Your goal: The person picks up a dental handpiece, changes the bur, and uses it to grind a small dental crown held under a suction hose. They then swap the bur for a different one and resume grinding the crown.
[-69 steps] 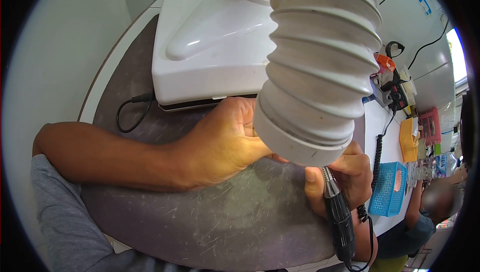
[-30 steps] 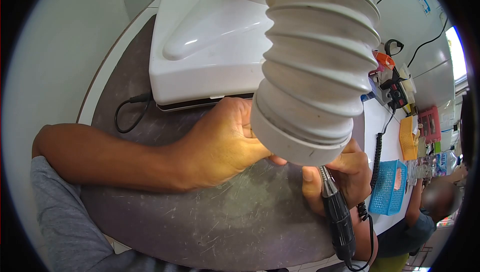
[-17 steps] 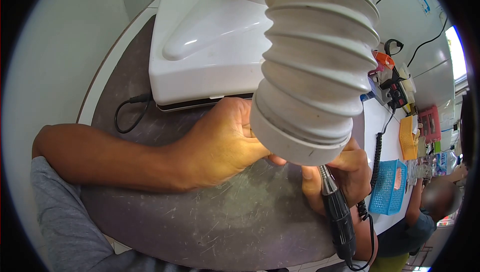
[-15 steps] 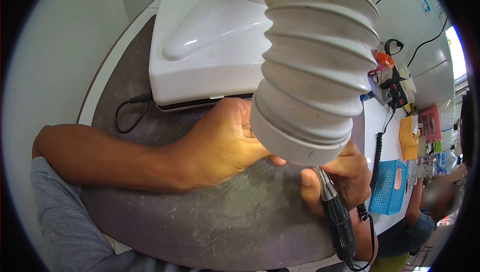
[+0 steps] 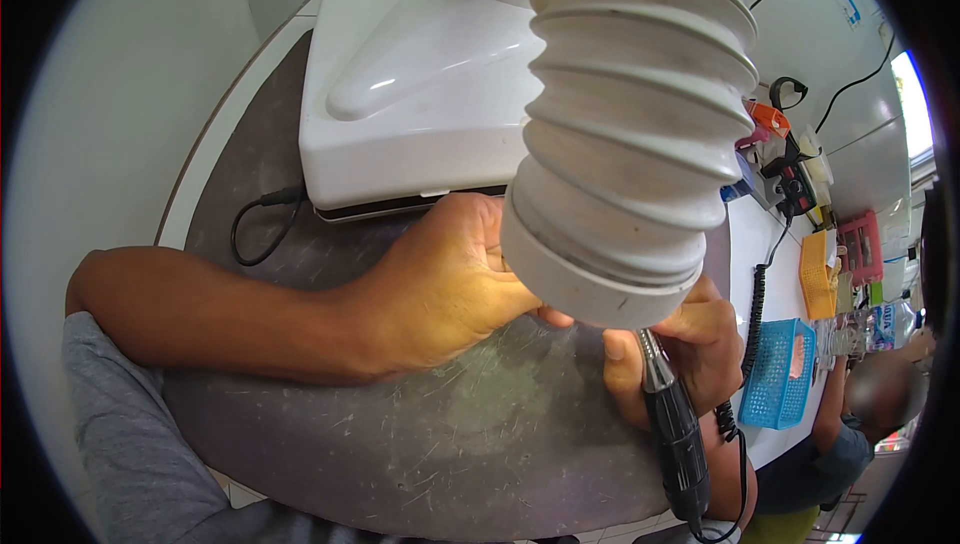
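Observation:
My right hand (image 5: 700,354) is closed around a black and silver rotary handpiece (image 5: 677,439). Its silver front end points up under the white hose, and the tip is hidden there. From its rear end a black cord (image 5: 742,484) loops away. My left hand (image 5: 455,274) is curled over the dark, scratched table mat (image 5: 480,434), in front of a white machine. The fingertips go behind the hose mouth, so whatever they hold is out of sight. A wide ribbed white hose (image 5: 630,144) hangs down between me and both hands.
The white machine (image 5: 410,94) stands at the back, with a black cable (image 5: 240,229) at its left. To the right are a blue basket (image 5: 775,374), a yellow basket (image 5: 817,274), a coiled cord (image 5: 755,319) and a bottle (image 5: 890,324). Another person (image 5: 830,464) sits beyond.
The handpiece and my right hand have shifted very slightly. My left hand keeps its place.

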A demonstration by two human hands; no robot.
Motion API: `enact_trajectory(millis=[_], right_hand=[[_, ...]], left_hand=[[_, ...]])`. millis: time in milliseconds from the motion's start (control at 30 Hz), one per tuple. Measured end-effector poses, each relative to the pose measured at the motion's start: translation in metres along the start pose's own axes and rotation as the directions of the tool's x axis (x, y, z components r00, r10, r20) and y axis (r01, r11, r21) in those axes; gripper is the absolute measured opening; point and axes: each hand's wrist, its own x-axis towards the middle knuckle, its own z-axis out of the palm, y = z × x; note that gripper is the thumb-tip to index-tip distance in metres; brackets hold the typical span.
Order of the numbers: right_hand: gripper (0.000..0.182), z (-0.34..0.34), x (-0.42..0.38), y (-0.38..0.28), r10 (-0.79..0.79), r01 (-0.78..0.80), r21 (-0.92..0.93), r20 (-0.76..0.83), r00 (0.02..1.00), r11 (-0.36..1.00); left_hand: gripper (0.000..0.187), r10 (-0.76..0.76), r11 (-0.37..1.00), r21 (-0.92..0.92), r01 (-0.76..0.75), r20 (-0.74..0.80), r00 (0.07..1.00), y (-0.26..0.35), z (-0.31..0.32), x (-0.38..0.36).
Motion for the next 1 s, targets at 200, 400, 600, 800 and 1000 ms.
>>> enact_trajectory(millis=[200, 400, 600, 800, 1000], right_hand=[[0.029, 0.001, 0.000, 0.000, 0.006, -0.005, 0.016, -0.025, 1.000, 1.000], [0.031, 0.001, -0.002, 0.000, -0.002, 0.002, -0.002, -0.012, 1.000, 1.000], [0.031, 0.000, -0.001, 0.000, -0.022, 0.022, -0.004, -0.004, 1.000, 1.000], [0.031, 0.001, -0.002, 0.000, -0.002, 0.001, -0.034, -0.012, 1.000, 0.999], [0.032, 0.001, -0.001, 0.000, -0.015, 0.014, -0.052, -0.016, 1.000, 0.999]], left_hand=[[0.012, -0.055, 0.998, -0.031, 0.055, 0.004, 0.998, -0.002, -0.002, 0.002], [0.013, -0.055, 0.994, -0.092, 0.066, 0.110, 0.992, -0.004, -0.007, 0.007], [0.013, -0.077, 0.991, -0.097, 0.089, 0.129, 0.989, -0.006, -0.007, 0.008], [0.016, -0.069, 0.992, -0.102, 0.079, 0.099, 0.993, -0.002, -0.006, 0.008], [0.015, -0.065, 0.990, -0.111, 0.081, 0.139, 0.988, -0.012, -0.009, 0.011]])
